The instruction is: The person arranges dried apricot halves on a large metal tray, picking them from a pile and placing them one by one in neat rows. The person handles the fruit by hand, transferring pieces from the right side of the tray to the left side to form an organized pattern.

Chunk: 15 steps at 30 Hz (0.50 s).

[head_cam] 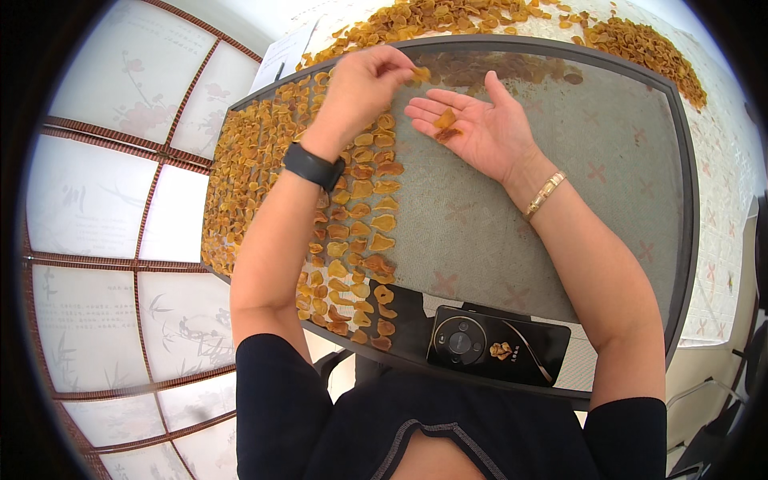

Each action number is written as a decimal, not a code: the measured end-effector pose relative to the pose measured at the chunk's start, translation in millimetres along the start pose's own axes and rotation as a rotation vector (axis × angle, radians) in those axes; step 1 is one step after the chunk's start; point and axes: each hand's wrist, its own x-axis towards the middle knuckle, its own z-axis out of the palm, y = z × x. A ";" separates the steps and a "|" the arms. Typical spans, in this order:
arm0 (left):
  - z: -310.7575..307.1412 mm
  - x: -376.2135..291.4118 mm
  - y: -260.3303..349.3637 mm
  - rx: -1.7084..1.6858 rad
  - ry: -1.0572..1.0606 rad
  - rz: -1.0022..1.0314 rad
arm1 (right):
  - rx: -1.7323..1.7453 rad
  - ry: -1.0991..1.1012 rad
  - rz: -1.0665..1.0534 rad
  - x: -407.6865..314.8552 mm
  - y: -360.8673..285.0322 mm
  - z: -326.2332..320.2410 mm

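Observation:
My left hand [369, 84] is over the far part of a framed mesh screen [474, 222], pinching a yellow-brown dried slice [421, 74] between thumb and fingertips. To its right, my right hand [480, 129] is turned palm up with the fingers extended. A couple of dried slices [446, 119] lie on its fingers and palm, one yellow and one darker brown. Dried slices in rows [360, 189] cover the left side of the screen, lying flat and apart near my left forearm. Part of those rows is hidden under that forearm.
A black smartphone [498, 345] lies on the screen's near edge. Beyond the dark frame [684, 198] are heaps of slices [645, 51] on a patterned tablecloth [714, 258]. Paper [282, 57] with a pen [279, 71] sits at far left. A folding panel screen [90, 198] stands left.

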 end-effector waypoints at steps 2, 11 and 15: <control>-11.1 11.4 -20.5 0.019 0.091 0.005 | 0.001 -0.022 -0.004 0.2 0.3 -2.6; -18.3 37.8 -73.8 0.405 0.093 0.008 | -0.003 -0.019 -0.004 0.6 1.9 -0.5; -12.0 45.4 -74.9 0.527 0.072 0.057 | -0.006 -0.029 -0.011 0.7 0.3 -3.3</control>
